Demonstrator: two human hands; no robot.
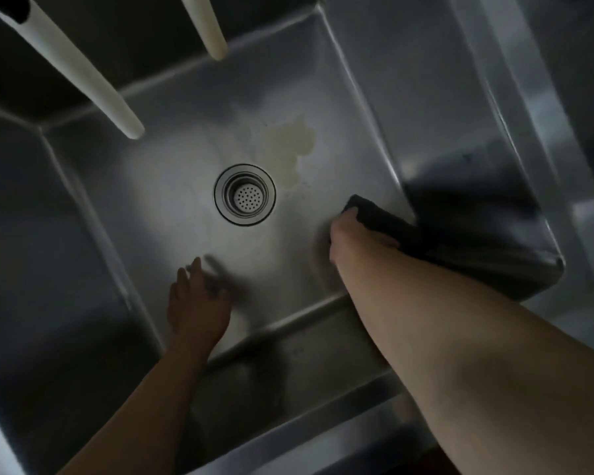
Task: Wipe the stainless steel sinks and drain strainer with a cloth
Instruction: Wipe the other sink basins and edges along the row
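Observation:
I look down into a deep stainless steel sink [172, 173]. A round drain strainer [245, 195] with a perforated cup sits in the middle of its floor. My right hand [348, 234] grips a dark cloth [381, 217] and presses it on the sink floor near the right wall, right of the strainer. My left hand [194, 303] hovers low over the front of the floor, fingers spread and relaxed, holding nothing; it is blurred. A yellowish stain [290, 145] lies on the floor behind and right of the strainer.
Two whitish spouts hang over the sink at the top, a long one [79, 70] on the left and a shorter one [208, 29] near the middle. A steel rim [515, 108] runs along the right side. The front rim [323, 416] lies under my forearms.

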